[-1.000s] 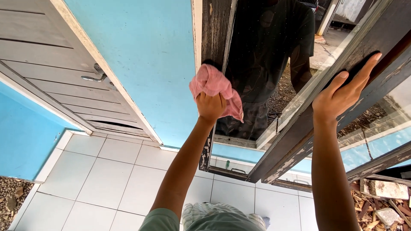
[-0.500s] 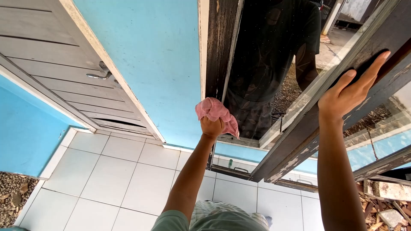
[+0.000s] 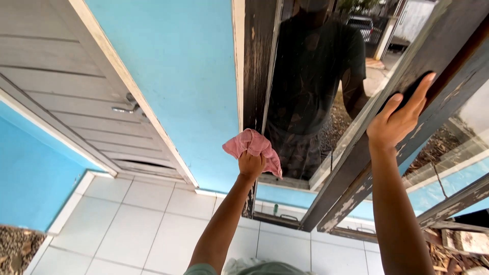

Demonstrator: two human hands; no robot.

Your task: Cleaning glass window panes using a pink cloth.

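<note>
Pink and crumpled, the cloth is bunched in the left hand, whose fingers are closed around it from below; it is pressed against the lower part of the dark window pane, just beside the weathered dark wooden frame post that runs nearly upright through the view. The cloth's long axis lies roughly crosswise to that post, one loose corner drooping to the right over the glass. The left arm reaches straight up and forward from the bottom of the view, wrist above elbow. The right hand is open, fingers stretched and laid flat along the slanted dark sash of the opened window, its peeling paint showing pale patches lower down; the right forearm rises steeply from the bottom edge. No packages, labels or signs show. Left of the post is a bright blue wall, then a grey panelled door with a metal lever handle. White floor tiles lie below, with rubble at the lower right
</note>
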